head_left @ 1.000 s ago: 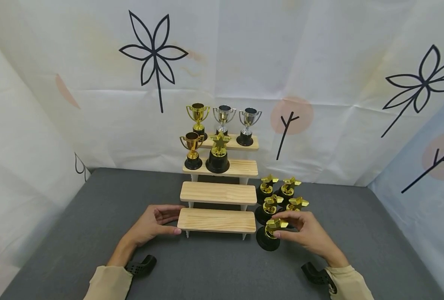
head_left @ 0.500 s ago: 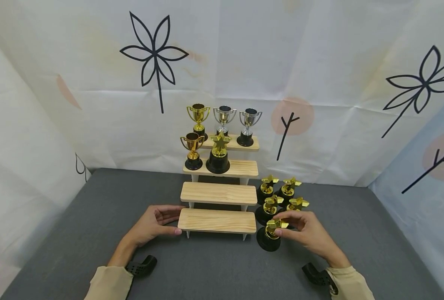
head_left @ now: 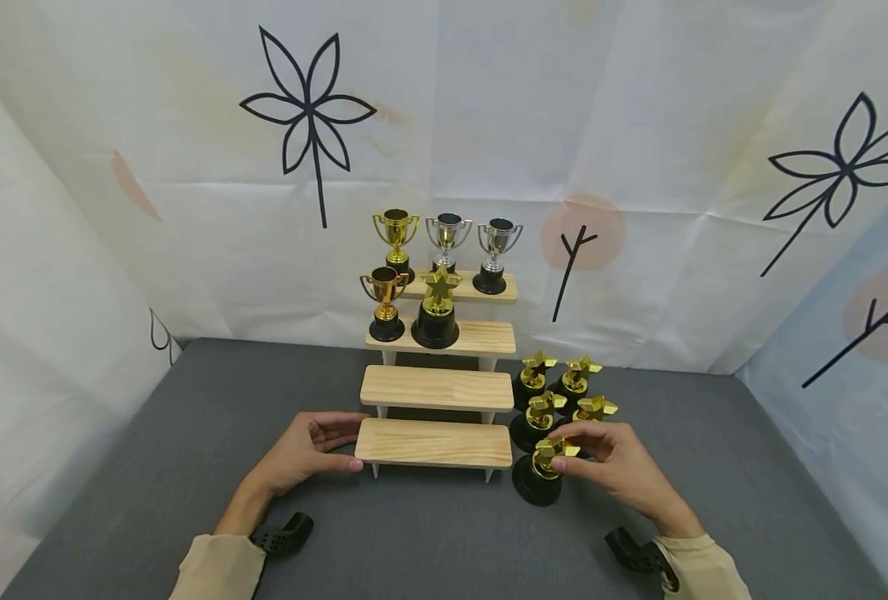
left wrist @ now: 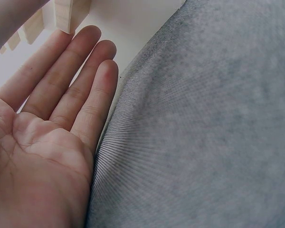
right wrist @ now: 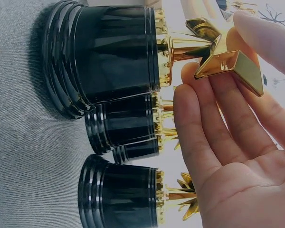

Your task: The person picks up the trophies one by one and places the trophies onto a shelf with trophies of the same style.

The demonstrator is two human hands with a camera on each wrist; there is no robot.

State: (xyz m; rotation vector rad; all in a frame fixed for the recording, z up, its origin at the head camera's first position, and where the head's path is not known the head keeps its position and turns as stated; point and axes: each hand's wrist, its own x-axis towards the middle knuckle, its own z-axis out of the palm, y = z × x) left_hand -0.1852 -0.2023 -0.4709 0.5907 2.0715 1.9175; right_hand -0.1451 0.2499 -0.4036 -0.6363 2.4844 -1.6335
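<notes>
Right hand (head_left: 624, 471) pinches glossy gold star trophy (head_left: 539, 475) | left hand (head_left: 304, 450) spread beside pale wooden step (head_left: 433, 442)

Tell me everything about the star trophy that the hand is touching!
The star trophy has a shiny gold star on a short gold stem, set in a round, ribbed, glossy black base that looks like plastic. It stands upright on the grey mat, right of the lowest wooden step, nearest of five star trophies there. The right hand pinches its star with its fingertips.
</notes>
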